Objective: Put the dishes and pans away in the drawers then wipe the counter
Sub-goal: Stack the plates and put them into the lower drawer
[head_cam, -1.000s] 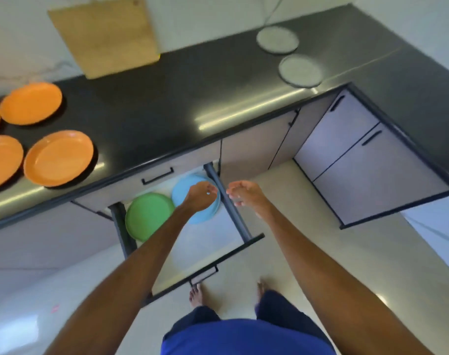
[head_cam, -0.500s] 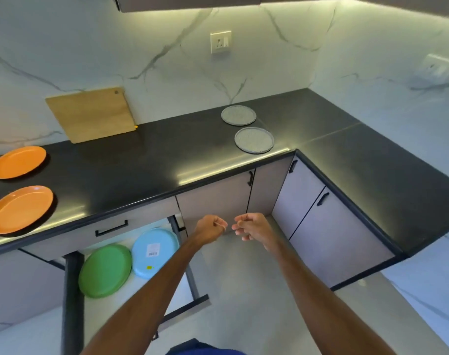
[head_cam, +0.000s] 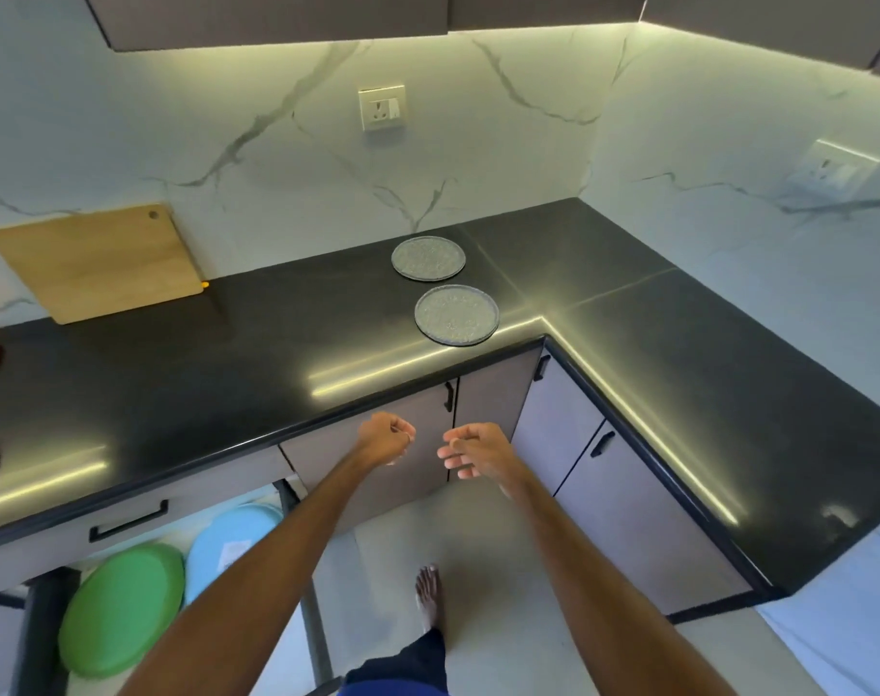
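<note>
The left hand (head_cam: 385, 439) is hovering with its fingers curled into a fist, gripping nothing. Just beside it, the right hand (head_cam: 475, 452) is hanging half open and empty. Directly beyond both, a nearer grey plate (head_cam: 457, 314) and a farther grey plate (head_cam: 428, 258) are lying on the counter (head_cam: 227, 374). Below and left of the left hand, the open drawer (head_cam: 41, 625) is holding a green plate (head_cam: 121, 610) and a blue plate (head_cam: 227, 550). The step in hand is probably fetching the next dishes. That calls for reaching forward and gripping the nearer grey plate's rim.
</note>
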Action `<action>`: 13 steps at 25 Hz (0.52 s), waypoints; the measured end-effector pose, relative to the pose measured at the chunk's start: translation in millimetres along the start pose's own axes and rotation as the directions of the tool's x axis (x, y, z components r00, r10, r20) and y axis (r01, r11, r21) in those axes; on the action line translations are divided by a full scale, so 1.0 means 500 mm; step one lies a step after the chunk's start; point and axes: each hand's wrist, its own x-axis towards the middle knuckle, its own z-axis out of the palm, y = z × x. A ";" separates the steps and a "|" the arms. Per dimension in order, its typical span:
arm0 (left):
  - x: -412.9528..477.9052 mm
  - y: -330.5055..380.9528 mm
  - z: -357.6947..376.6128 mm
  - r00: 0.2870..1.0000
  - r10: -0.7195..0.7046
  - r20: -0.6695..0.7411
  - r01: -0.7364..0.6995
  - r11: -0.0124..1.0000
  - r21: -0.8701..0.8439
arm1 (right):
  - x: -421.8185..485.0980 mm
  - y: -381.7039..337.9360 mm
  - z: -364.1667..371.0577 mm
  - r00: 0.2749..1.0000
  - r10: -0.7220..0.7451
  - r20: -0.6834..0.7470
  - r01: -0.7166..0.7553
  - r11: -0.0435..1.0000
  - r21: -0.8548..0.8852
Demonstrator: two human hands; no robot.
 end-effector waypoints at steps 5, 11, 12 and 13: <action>0.231 0.076 0.009 0.999 -0.008 -0.036 0.008 1.000 -0.013 | 0.209 -0.054 -0.106 1.000 0.024 -0.020 -0.025 0.999 -0.049; 0.418 0.115 0.014 0.994 -0.106 0.020 0.104 0.991 0.081 | 0.429 -0.081 -0.200 0.989 0.001 -0.149 -0.044 0.956 -0.290; 0.425 0.121 0.017 0.991 -0.124 0.044 0.119 0.988 0.096 | 0.453 -0.083 -0.207 0.989 -0.025 -0.149 -0.037 0.916 -0.399; 0.444 0.123 0.021 0.987 -0.150 0.064 0.142 0.984 0.108 | 0.482 -0.088 -0.216 0.989 -0.045 -0.141 -0.031 0.869 -0.494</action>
